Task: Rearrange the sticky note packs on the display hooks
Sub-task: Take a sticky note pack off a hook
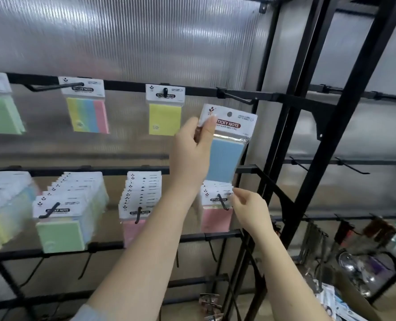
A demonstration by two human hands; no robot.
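The left hand has its thumb and fingers pinched on the white header card of a blue sticky note pack, holding it up in the air, tilted a little to the right. The pack hangs free of any hook, its punched hole just below and left of the empty upper hook on the top rail.

Lower down, the fingers of the right hand are curled at the right edge of the pink packs on the lower right hook; I cannot tell whether they actually grip a header or only touch it. The blue pack's bottom edge sits just above that pink stack.

Along the top rail, to the left, hang a single yellow pack, a striped multicolour pack and a green pack at the frame edge. On the lower rail there are fuller hooks: another pink stack, a green-fronted stack and a blurred pale stack far left. A black metal rack frame stands to the right, with clutter on the floor behind it.
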